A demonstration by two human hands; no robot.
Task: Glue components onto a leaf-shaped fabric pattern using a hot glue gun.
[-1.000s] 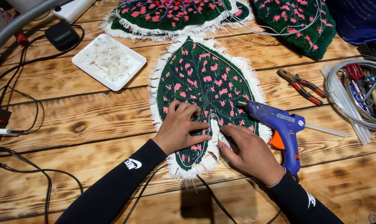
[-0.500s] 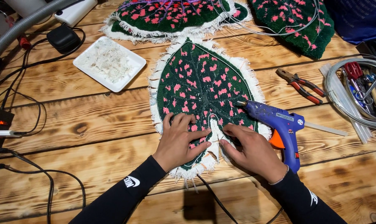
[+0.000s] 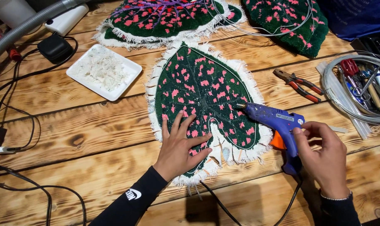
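In the head view, your left hand (image 3: 182, 144) lies flat with fingers spread on the lower lobe of the leaf-shaped tufted piece (image 3: 204, 94), dark green with pink flecks and a frayed white border, which sits at the centre of the frame on the wooden tabletop (image 3: 93, 138). Your right hand (image 3: 326, 161), at lower right, is curled around the handle of the blue glue gun (image 3: 278, 123), whose nozzle points left and rests over the leaf's right edge. A white square dish (image 3: 103, 71) of fluffy trimmings sits at upper left, red-handled pliers (image 3: 299, 83) lie right of the leaf, and more tufted leaves (image 3: 165, 16) lie along the top.
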